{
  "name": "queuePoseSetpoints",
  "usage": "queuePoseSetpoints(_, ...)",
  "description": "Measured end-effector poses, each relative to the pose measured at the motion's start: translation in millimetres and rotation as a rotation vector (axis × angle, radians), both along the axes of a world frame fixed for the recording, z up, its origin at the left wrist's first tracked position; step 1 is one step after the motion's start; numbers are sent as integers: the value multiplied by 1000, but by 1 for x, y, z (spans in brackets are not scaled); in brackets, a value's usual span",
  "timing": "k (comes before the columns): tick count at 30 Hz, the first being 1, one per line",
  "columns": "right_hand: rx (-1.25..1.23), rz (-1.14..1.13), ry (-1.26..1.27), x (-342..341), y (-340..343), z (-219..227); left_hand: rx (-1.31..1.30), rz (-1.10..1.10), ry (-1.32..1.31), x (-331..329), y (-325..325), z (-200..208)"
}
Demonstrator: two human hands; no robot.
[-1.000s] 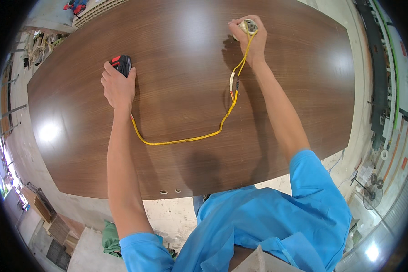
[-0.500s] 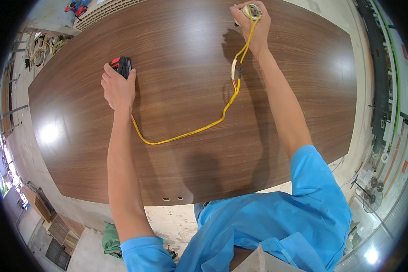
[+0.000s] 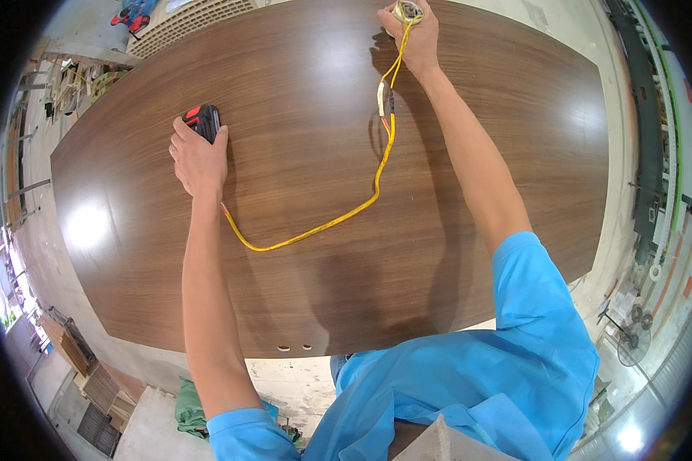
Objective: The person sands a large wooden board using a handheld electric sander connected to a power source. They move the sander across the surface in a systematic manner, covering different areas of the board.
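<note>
My left hand (image 3: pixel 200 159) is wrapped around a black-and-red power tool battery (image 3: pixel 201 123) at the left part of the brown wood-grain table (image 3: pixel 300 115). Near the far edge, my right hand (image 3: pixel 419 38) grips a small round whitish thing with a dark centre (image 3: pixel 408 11), possibly a motor; the fingers hide much of it. Two yellow wires leave this thing and join a yellow cable (image 3: pixel 377 184) through a white sleeve (image 3: pixel 380 100) and a black-wrapped joint (image 3: pixel 392 102). The cable bends across the tabletop toward my left wrist, where its end is partly hidden.
Beyond the far left edge stand a slatted beige rack (image 3: pixel 184 31) and a red-and-blue tool (image 3: pixel 131 21). A standing fan (image 3: pixel 633 338) is at the right. Two small holes (image 3: pixel 295 348) sit by the near table edge; green cloth (image 3: pixel 192 407) lies below.
My right hand has shifted left and slightly farther away with the round thing, drawing the wired end of the cable along. The left hand stays on the battery. The view has tilted a little.
</note>
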State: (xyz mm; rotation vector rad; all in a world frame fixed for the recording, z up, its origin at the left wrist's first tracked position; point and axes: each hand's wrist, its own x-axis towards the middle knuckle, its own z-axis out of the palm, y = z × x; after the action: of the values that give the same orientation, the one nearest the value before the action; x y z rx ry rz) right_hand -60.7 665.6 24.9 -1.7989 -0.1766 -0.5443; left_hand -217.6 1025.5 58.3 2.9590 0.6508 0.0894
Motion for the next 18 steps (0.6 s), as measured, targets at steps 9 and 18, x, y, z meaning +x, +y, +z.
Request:
queuePoseSetpoints(9, 149, 48, -4, 35, -5, 9, 5, -9, -6, -1, -3, 3)
queuePoseSetpoints(18, 42, 10, 52, 65, -6, 8, 12, -2, 6, -1, 0, 2)
